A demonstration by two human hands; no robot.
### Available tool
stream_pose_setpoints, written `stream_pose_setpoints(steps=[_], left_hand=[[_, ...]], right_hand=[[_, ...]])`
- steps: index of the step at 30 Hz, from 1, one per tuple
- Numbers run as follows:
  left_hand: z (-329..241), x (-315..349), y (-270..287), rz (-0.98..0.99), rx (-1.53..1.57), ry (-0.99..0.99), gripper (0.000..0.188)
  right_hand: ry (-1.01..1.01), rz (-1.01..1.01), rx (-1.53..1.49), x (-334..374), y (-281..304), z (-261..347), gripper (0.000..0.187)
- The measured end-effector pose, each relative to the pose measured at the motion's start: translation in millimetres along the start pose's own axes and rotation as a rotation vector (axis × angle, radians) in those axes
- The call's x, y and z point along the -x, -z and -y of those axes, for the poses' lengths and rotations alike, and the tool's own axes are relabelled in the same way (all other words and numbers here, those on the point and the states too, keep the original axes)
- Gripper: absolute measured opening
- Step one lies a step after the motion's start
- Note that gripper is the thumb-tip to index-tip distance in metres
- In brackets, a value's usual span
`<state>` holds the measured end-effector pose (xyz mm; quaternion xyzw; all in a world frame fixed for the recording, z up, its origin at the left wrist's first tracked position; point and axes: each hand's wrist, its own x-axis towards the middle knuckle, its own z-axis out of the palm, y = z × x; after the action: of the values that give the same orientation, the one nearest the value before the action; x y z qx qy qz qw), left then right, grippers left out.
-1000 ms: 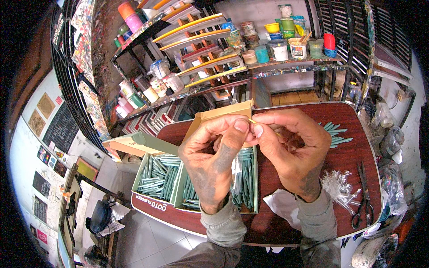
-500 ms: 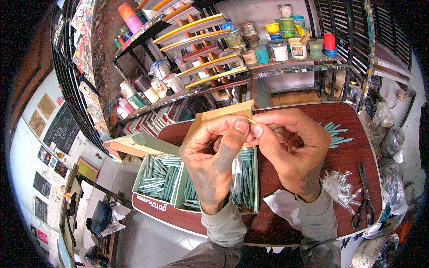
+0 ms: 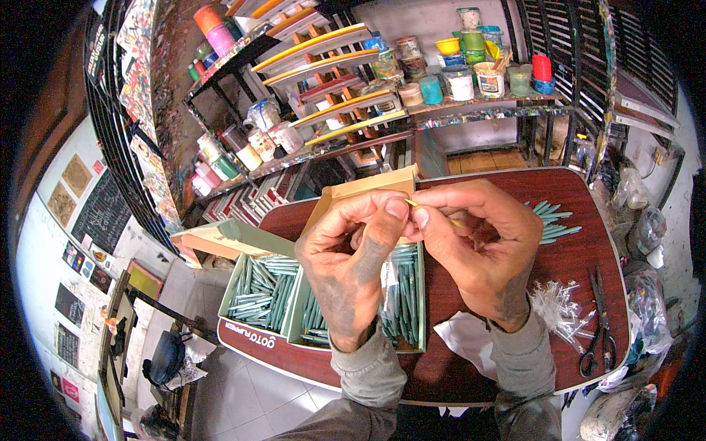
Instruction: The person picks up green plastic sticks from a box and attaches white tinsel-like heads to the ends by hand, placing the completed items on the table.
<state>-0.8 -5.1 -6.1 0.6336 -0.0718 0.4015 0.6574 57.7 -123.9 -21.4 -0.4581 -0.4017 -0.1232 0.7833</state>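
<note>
Both my hands are raised over the table, with thumbs and forefingers pinched close together. Between the fingertips runs a thin yellow strand (image 3: 411, 202), too small to tell its kind; part of it passes behind my right fingers. My left hand (image 3: 349, 253) pinches at its left end, with a dark smudge on its back. My right hand (image 3: 485, 242) grips the strand close beside it. Below and left of them sit an open box (image 3: 421, 301) and another open box (image 3: 239, 239), both packed with grey-green pen-like sticks (image 3: 265, 290). My left wrist hides part of the nearer box.
More grey-green sticks (image 3: 553, 220) lie on the dark red table (image 3: 441, 294) at the far right. A pile of clear plastic pieces (image 3: 562, 312), black scissors (image 3: 601, 331) and a white paper (image 3: 467, 338) lie nearer. Behind stand shelves with paint pots (image 3: 460, 82).
My right thumb and fingertips have slid slightly left, closer to my left thumb. A little more of the yellow strand shows. Everything else stays put.
</note>
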Motion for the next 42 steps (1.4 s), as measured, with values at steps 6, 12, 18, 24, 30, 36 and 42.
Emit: stream_pose_setpoints(steps=[6,12,18,24,30,36,42], left_hand=[[-4.3,0.8,-8.0,-0.022,0.026,0.035,0.019],[-1.1,-1.4,-2.6,0.039,0.094,-0.016,0.014],[-2.5,-1.0,-2.3,0.035,0.098,0.007,0.014],[-2.9,-0.6,-2.8,0.026,0.082,0.002,0.013],[-4.1,-0.9,-2.0,0.036,0.062,0.008,0.013],[-3.7,-1.0,-2.4,0.036,0.065,0.005,0.013],[-3.8,-0.3,-2.6,0.004,0.035,0.021,0.014]], right_hand=[[0.024,0.012,0.042,-1.0,2.2,0.7,0.012],[0.025,-0.014,0.003,1.3,-0.4,-4.7,0.013],[-0.011,0.001,-0.031,0.7,-0.8,-1.8,0.014],[0.014,-0.005,-0.032,0.7,-1.1,-2.2,0.014],[-0.006,-0.001,-0.028,0.2,-1.0,-0.9,0.013],[-0.002,0.012,-0.060,0.0,-0.2,-2.3,0.013],[-0.012,0.004,-0.082,0.0,-1.3,-1.3,0.012]])
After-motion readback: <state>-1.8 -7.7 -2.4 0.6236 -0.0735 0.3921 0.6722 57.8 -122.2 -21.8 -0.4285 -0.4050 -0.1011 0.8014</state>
